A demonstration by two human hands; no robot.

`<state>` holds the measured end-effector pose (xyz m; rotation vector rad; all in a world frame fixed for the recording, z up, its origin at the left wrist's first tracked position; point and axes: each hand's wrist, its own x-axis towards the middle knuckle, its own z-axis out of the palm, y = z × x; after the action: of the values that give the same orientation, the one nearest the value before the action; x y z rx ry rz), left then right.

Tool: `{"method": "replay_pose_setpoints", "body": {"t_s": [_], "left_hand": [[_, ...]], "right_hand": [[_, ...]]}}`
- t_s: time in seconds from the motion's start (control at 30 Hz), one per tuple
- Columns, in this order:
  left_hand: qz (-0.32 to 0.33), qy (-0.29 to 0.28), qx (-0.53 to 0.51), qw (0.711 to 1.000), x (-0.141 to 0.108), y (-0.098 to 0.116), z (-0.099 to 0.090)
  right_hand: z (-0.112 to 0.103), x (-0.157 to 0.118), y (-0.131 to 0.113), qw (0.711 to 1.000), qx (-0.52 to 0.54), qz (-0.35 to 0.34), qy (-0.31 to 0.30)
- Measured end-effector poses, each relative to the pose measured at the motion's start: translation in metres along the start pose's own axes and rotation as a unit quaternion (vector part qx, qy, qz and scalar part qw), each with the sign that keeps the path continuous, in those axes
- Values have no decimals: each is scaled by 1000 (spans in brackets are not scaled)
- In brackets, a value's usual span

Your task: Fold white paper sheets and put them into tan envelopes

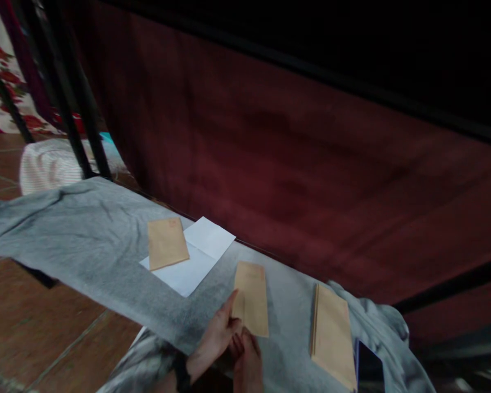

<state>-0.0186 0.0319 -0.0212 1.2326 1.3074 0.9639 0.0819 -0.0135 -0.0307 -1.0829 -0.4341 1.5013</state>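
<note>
A brown paper envelope [253, 295] with a small reddish mark at its upper right is in front of me, over the grey cloth. My left hand [219, 332] is at its left edge, the index finger stretched along that edge and the thumb near the lower left corner. Close beside it, my right hand [249, 357] has its fingers curled in at the envelope's bottom edge; what they grip is hidden. To the left, another brown envelope [167, 243] lies partly over a creased white sheet of paper [207, 240].
A stack of brown envelopes [333, 333] lies on the right, beside a dark phone [369, 368]. Grey cloth [94, 229] covers the narrow surface. A dark red hanging cloth [286, 164] rises behind it. Dark metal bars [71, 125] stand at the left, above a tiled floor [65, 322].
</note>
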Motion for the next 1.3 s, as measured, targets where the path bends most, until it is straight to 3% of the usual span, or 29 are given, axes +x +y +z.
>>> {"method": "replay_pose_setpoints", "body": {"t_s": [0.13,0.23,0.3,0.37,0.43,0.5,0.6,0.67,0.73,0.83,1.07,1.2,1.3], "left_hand": [[-64,-19,4,998,0,1,-9],[-117,-40,-4,992,0,0,-11],[-121,-47,26,991,-1,1,-14],[-103,-55,102,988,-4,3,-19],[-61,-55,226,971,-7,4,-25],[-8,-40,357,933,-10,4,-29],[70,11,477,876,-10,3,-27],[151,31,504,850,-2,0,-19],[239,21,508,827,12,-3,-6],[307,-3,511,803,42,-8,16],[304,-20,535,788,108,-7,45],[304,-29,538,785,122,-7,48],[322,-58,534,780,119,-9,43]], "right_hand": [[-5,-9,-13,993,-43,113,0],[-16,-12,-20,985,-111,133,-13],[-25,-14,-20,979,-186,84,-7],[-35,-14,-16,956,-289,-41,14],[-44,-13,-11,890,-412,-195,13],[-51,-11,-5,784,-536,-315,-11],[-53,-7,6,635,-652,-414,14],[-50,-6,13,582,-680,-442,56],[-46,-7,16,552,-693,-458,67],[-41,-10,15,531,-702,-470,71],[-31,-15,2,529,-718,-442,95],[-31,-14,2,527,-727,-430,93],[-34,-14,4,531,-726,-428,90]]}}
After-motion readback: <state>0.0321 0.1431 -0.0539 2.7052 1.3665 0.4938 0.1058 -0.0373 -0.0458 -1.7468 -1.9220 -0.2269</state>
